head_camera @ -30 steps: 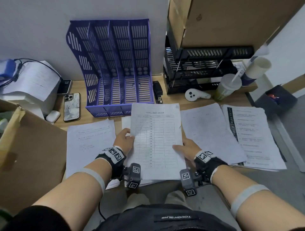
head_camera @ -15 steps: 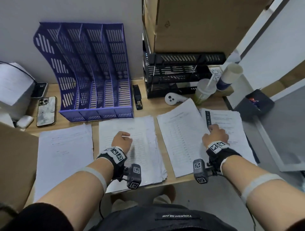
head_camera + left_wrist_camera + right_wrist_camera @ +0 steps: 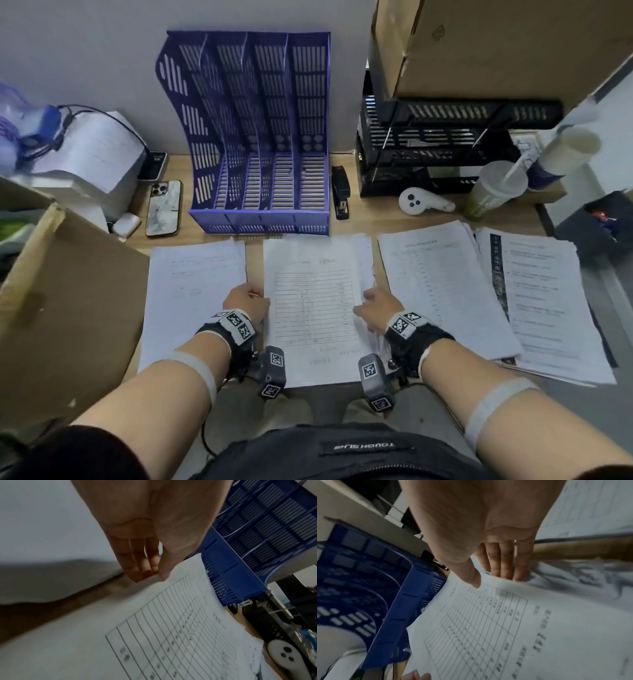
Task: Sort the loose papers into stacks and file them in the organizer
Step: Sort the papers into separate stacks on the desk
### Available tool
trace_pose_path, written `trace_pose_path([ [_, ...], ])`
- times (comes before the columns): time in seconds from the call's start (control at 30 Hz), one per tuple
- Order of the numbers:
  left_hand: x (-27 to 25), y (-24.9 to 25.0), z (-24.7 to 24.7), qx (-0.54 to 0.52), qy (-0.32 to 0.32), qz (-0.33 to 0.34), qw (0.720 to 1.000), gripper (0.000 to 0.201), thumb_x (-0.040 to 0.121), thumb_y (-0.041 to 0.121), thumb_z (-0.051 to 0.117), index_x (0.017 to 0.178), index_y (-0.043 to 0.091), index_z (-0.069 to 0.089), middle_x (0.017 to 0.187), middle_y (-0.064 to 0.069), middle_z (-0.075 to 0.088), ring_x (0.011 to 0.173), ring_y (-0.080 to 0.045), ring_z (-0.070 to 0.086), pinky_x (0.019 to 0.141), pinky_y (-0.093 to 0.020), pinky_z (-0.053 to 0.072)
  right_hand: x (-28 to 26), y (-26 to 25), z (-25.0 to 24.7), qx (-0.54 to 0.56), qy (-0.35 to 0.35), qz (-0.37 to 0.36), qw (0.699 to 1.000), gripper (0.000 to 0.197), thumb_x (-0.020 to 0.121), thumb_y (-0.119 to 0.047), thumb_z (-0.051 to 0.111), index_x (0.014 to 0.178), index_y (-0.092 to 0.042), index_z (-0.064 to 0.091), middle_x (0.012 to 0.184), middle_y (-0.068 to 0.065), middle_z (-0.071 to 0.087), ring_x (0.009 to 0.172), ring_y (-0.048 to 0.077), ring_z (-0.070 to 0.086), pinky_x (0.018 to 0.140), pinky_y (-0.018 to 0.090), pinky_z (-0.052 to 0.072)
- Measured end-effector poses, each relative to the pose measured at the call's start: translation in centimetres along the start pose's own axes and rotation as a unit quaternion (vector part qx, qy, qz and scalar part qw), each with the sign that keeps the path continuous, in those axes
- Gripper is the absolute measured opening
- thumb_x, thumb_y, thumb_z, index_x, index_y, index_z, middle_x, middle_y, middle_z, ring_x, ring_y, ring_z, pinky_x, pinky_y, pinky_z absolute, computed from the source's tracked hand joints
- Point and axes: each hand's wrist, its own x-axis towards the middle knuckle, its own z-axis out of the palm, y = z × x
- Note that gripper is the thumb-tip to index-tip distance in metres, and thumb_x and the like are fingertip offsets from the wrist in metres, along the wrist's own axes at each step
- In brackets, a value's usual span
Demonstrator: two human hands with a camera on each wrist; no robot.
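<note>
Already the left hand (image 3: 247, 301) has its thumb on top and fingers (image 3: 137, 568) curled under the left long edge of the middle stack (image 3: 317, 308), and the right hand (image 3: 378, 310) pinches the right long edge the same way, fingers (image 3: 503, 566) beneath a ragged fan of sheets. Light, limp paper like this will probably sag at any unsupported end and shed sheets unless both long edges are squeezed level, so mid-edge grips on either side look right. It lies flat on the desk (image 3: 255, 253) between its neighbour stacks, long axis running from the person toward the purple organizer (image 3: 260, 137) just beyond its far short edge, print facing up with its heading at the far end.
</note>
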Motion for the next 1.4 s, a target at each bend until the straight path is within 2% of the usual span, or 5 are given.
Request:
trace_pose_path([
  [0.4,-0.1,3.9,-2.2,0.035,0.06,0.126,0.99,0.042,0.074,0.022,0.077,0.103,0.018,0.046,0.112,-0.01,0.052,0.105,-0.032,0.054,0.09,-0.039,0.047,-1.4,-1.2,-2.3,-0.027,0.087,-0.059,0.994,0.031,0.089,-0.015,0.055,0.117,-0.023,0.066,0.113,0.003,0.07,0.101,0.025,0.065,0.087,0.029,0.051],
  [0.63,-5.8,16.2,-2.4,0.34,0.02,0.513,0.788,0.055,0.08,0.05,0.07,0.13,0.037,0.052,0.135,0.003,0.054,0.131,-0.021,0.046,0.116,-0.047,0.022,-5.1,-6.9,-8.4,-0.196,0.145,-0.188,0.951,0.029,0.089,-0.016,0.055,0.108,-0.031,0.07,0.103,-0.003,0.071,0.098,0.022,0.064,0.09,0.038,0.052],
  [0.87,-4.5,17.9,-0.8,0.11,-0.097,0.4,0.905,0.008,0.093,0.023,0.056,0.092,0.018,0.061,0.093,-0.004,0.068,0.098,-0.029,0.067,0.085,-0.036,0.052,-6.4,-2.5,-13.2,-0.038,0.497,-0.09,0.862,0.059,0.078,-0.038,0.073,0.129,-0.021,0.049,0.126,0.006,0.055,0.116,0.03,0.05,0.098,0.042,0.042],
  [1.07,-2.7,15.3,5.3,-0.15,-0.167,0.231,0.947,0.044,0.082,0.048,0.055,0.12,0.025,0.065,0.118,0.001,0.071,0.109,-0.024,0.066,0.1,-0.047,0.051,-5.7,6.2,-11.3,0.328,0.046,0.04,0.943,0.088,0.063,-0.067,0.077,0.134,-0.022,0.051,0.133,-0.005,0.058,0.12,0.023,0.056,0.102,0.043,0.044],
  [1.4,-5.6,14.6,11.1,-0.161,-0.246,0.082,0.952,0.015,0.09,0.004,0.061,0.104,0.01,0.06,0.092,-0.013,0.068,0.078,-0.025,0.065,0.063,-0.03,0.053,-3.7,12.7,-13.8,0.003,0.228,0.115,0.967,0.029,0.089,-0.018,0.054,0.117,-0.013,0.061,0.12,0.014,0.061,0.107,0.036,0.058,0.091,0.038,0.051],
])
